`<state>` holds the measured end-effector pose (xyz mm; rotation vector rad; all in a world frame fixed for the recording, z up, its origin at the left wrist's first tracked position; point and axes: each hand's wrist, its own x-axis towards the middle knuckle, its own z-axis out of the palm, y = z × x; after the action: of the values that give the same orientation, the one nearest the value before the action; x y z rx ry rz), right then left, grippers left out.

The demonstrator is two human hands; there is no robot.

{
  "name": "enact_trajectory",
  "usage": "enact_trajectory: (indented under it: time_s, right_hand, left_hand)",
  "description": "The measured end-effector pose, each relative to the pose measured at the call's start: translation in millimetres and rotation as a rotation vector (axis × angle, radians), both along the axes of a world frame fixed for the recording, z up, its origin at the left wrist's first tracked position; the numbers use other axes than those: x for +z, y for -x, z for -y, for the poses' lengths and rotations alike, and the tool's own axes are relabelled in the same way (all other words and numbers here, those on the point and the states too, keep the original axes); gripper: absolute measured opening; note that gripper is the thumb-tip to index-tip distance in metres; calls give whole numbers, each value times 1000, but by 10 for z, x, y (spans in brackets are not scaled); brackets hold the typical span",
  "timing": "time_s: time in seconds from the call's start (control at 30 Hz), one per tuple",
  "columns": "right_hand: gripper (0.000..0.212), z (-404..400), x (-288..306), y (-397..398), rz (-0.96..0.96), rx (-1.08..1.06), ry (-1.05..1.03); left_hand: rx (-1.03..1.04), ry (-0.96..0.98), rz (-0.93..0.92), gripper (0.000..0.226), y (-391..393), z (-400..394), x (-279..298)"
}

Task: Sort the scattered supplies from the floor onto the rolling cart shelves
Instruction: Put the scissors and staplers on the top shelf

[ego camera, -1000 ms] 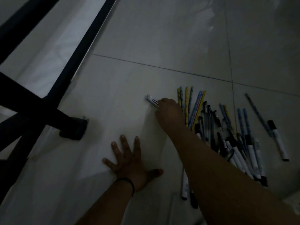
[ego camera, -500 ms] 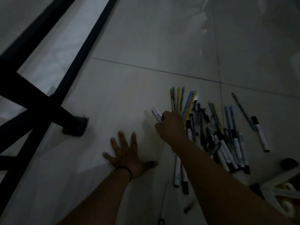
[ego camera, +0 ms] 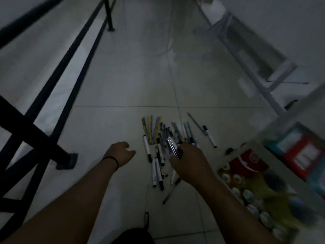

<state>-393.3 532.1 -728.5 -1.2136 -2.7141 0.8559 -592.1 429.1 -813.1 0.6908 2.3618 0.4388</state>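
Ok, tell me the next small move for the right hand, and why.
Probably carry the pens rightward and set them on the cart shelf. The right hand grips a small bunch of them lifted above the pile on the floor, and the cart sits just to its right. The left hand holds nothing.

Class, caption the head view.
Right hand lifts pens from the floor pile; left hand hovers loosely curled.
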Motion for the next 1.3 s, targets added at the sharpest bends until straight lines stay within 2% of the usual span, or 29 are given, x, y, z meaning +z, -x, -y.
enact_trajectory:
  time_s: [0.1, 0.3, 0.4, 0.47, 0.53, 0.67, 0.77, 0.83, 0.97, 1.07, 1.17, 1.3]
  right_hand:
    - [37, 93, 556, -407, -76, -86, -93]
    - [26, 246, 1674, -1350, -255, -287, -284]
    - [28, 311, 2260, -1827, -287, -395, -380]
    - [29, 338, 2605, -2111, -323, -463, -438]
    - [27, 302, 2871, -2347, -366, -523, -478]
    - [19, 41, 3191, -2684, -356, -596, -578]
    - [29, -262, 3268, -2841, -300, -631, -567]
    - [31, -477, 3271, -2912, -240, -665, -501]
    - [32, -884, 3169, -2966, -93, -742, -432]
    - [16, -1131, 3084, -2921, -51, -767, -391]
    - [28, -1308, 3034, -2832, -8, -820, -369]
    - [23, -1465, 2921, -2773, 105, -839, -391]
  left_hand:
    - [-72, -267, -86, 36, -491, -291, 596]
    - [-240, -792, -279, 37, -1695, -690, 1819]
    - [-393, -1040, -383, 39, -2240, -789, 2377]
    - [-483, -1201, -468, 33, -2547, -880, 2704]
    - [-549, -1302, -486, 36, -2810, -985, 2955]
    - [-806, -1332, -560, 57, -3109, -1274, 3131]
    - [-957, -1210, -625, 54, -3166, -1514, 3098]
    - [-954, -1176, -599, 47, -3167, -1606, 3081]
    - [-935, -1247, -567, 33, -3135, -1740, 3004]
    - [-913, -1275, -532, 33, -3138, -1807, 2963]
    - [-911, -1283, -500, 36, -3146, -1834, 2955]
    - [-894, -1301, -490, 38, -3140, -1824, 2945]
